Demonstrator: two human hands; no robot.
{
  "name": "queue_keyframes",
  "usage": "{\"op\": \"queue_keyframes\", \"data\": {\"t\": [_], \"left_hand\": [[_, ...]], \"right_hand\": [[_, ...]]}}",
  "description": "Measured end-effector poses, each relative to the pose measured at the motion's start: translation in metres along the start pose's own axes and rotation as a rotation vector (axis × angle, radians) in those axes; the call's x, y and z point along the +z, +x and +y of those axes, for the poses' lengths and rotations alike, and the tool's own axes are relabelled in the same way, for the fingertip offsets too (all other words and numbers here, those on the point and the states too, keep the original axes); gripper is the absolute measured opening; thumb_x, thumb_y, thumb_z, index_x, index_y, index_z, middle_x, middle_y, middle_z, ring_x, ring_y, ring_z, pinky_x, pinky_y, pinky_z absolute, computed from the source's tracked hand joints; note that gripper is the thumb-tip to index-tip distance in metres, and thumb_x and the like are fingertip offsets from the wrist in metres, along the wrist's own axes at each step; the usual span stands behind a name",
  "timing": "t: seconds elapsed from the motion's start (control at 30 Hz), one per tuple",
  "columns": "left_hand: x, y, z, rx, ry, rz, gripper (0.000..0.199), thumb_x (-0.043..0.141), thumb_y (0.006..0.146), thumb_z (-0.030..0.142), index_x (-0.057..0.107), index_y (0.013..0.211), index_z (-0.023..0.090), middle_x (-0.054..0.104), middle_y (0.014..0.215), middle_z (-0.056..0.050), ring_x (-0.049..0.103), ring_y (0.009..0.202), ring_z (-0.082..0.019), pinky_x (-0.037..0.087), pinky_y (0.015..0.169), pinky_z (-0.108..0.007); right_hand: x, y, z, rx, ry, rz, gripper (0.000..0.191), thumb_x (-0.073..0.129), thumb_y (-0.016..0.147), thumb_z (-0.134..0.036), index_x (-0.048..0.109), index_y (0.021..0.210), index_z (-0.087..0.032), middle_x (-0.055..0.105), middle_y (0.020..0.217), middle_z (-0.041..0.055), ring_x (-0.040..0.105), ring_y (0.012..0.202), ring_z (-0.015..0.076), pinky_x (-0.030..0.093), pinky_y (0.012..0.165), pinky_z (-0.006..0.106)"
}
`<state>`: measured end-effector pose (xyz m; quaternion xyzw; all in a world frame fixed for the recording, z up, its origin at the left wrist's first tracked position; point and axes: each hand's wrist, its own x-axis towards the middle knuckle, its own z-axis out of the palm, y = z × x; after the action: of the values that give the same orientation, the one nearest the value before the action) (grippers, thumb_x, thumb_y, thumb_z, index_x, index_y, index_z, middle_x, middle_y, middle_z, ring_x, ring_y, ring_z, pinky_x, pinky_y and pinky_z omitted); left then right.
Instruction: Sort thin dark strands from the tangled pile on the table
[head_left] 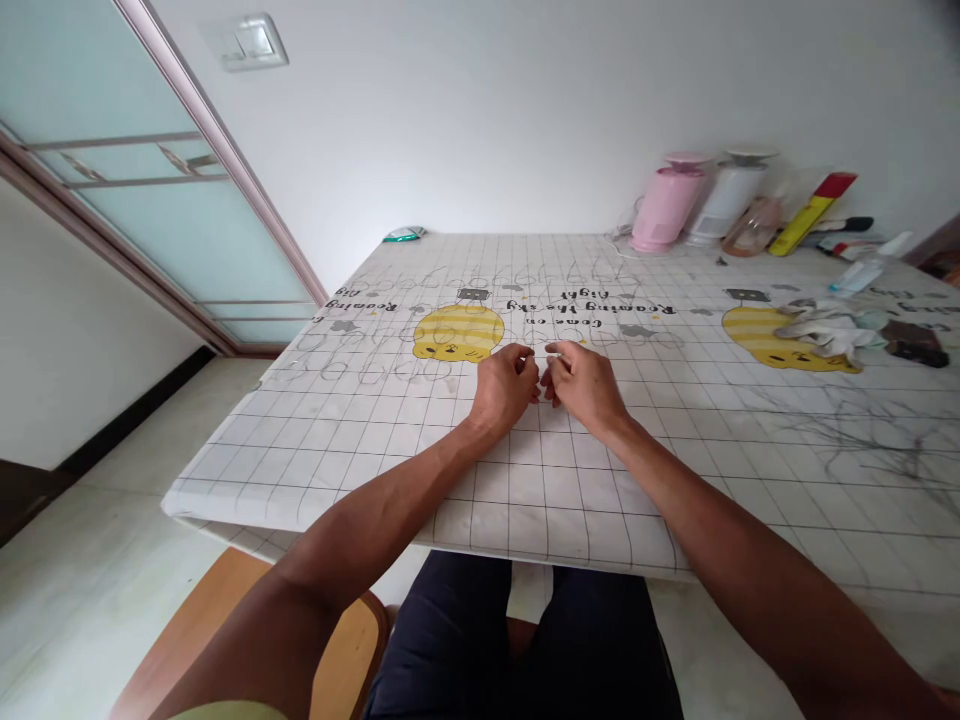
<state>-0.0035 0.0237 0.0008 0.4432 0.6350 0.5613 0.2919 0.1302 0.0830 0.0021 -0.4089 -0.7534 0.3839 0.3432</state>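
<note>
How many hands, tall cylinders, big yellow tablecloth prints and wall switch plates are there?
Hands: 2 (left hand, right hand)
Tall cylinders: 2 (pink cylinder, white cylinder)
Yellow prints: 2 (left print, right print)
Switch plate: 1
Total: 7

Anything in left hand point(504, 388) or right hand point(586, 384) too small to tell. Dark strands point(885, 446) blurred. Table point(712, 425) cut off right.

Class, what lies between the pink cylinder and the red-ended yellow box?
Between the pink cylinder and the red-ended yellow box, the head view shows a white cylinder and, nearer the box, a see-through pinkish bottle.
</note>
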Motion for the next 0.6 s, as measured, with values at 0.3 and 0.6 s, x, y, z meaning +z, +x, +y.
{"op": "queue_keyframes", "data": {"t": [0.3, 0.6], "left_hand": [[-0.002, -0.005, 0.003, -0.062, -0.058, -0.035, 0.021, 0.061, 0.098, 0.009, 0.079, 0.109, 0.011, 0.066, 0.066, 0.001, 0.068, 0.052, -0.013, 0.060, 0.051, -0.025], [-0.005, -0.001, -0.004, 0.063, 0.072, -0.054, 0.032, 0.063, 0.101, 0.016, 0.074, 0.131, 0.013, 0.071, 0.076, 0.000, 0.067, 0.058, -0.012, 0.057, 0.056, -0.022]], "right_hand": [[0.002, -0.001, 0.004, -0.143, -0.195, 0.089, 0.025, 0.056, 0.102, -0.029, 0.079, 0.099, -0.020, 0.069, 0.068, 0.0042, 0.061, 0.058, 0.0182, 0.046, 0.058, 0.029], [0.001, -0.002, 0.010, -0.165, -0.237, 0.118, 0.026, 0.056, 0.101, -0.032, 0.080, 0.098, -0.021, 0.068, 0.068, 0.0054, 0.061, 0.064, 0.0208, 0.045, 0.062, 0.031]]}}
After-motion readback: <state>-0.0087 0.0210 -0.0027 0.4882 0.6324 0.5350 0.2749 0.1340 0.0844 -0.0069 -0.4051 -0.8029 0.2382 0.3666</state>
